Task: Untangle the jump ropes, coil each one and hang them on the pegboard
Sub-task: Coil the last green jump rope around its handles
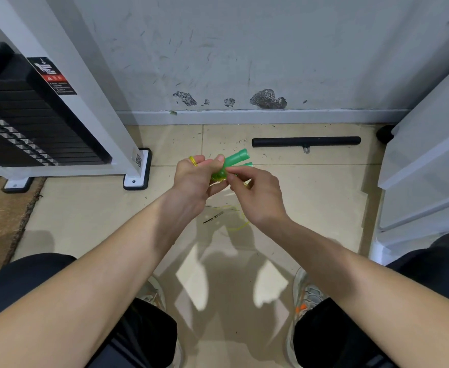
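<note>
Green handles (238, 158) sit gripped in the curled left hand (191, 179) — the right hand (255, 192) pinches at them. Coiling, I judge; next, gather the loose yellow cord (240, 221).

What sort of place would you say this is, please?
Probably a gym: a weight stack in a white frame, a cable bar on the tiled floor, and a jump rope.

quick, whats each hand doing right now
left hand: closed around the green handles, with loops of yellow rope over its fingers.
right hand: closed, pinching the lower of the green handles.
</note>
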`<state>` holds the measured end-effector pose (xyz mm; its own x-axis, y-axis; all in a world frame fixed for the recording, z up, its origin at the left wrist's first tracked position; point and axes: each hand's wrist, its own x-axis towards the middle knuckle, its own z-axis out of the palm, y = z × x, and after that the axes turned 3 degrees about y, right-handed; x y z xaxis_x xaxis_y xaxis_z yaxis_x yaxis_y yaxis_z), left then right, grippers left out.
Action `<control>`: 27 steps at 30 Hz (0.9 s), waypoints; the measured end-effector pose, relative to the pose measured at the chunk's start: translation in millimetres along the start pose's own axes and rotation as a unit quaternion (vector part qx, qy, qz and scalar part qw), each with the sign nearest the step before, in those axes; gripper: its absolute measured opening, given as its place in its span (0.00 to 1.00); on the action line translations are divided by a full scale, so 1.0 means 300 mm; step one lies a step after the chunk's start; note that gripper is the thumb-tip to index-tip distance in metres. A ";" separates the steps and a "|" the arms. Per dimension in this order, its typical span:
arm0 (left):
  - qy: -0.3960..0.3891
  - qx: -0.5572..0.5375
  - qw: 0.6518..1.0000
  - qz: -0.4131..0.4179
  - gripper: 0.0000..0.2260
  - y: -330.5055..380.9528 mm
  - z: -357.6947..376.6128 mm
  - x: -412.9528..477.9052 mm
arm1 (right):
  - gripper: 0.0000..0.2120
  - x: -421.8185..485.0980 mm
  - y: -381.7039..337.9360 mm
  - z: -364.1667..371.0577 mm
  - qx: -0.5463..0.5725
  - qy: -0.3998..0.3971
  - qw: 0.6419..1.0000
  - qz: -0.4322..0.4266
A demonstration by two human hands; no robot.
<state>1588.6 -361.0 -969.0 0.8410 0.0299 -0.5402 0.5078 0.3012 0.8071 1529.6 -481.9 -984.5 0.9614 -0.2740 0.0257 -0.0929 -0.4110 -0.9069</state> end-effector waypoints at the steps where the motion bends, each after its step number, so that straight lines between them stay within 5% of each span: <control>1: 0.004 0.002 1.000 -0.005 0.22 0.002 -0.001 0.001 | 0.10 -0.002 0.006 0.003 -0.020 -0.009 1.000 -0.018; 6: 0.021 -0.004 1.000 -0.016 0.20 0.023 -0.014 0.008 | 0.12 -0.012 0.021 0.005 -0.068 -0.036 0.991 -0.107; 10: 0.011 -0.036 0.999 -0.031 0.21 0.050 -0.020 0.002 | 0.03 -0.012 0.030 -0.004 -0.012 -0.033 0.999 -0.033; 17: -0.025 -0.014 0.998 -0.055 0.22 0.065 -0.034 -0.001 | 0.09 0.048 0.060 -0.047 0.001 -0.113 0.993 0.016; 24: -0.099 0.011 0.993 -0.057 0.18 0.071 -0.041 -0.018 | 0.25 0.117 0.075 -0.125 -0.096 -0.156 0.983 0.020; 27: -0.165 0.111 0.980 -0.019 0.17 0.071 -0.043 -0.029 | 0.14 0.159 0.086 -0.167 -0.062 -0.201 0.977 0.027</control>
<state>1589.6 -342.6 -950.3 0.8166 -0.2980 -0.4943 0.5376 0.0809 0.8393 1560.1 -549.2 -985.7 0.9761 0.0550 -0.2103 -0.1529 -0.5138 -0.8442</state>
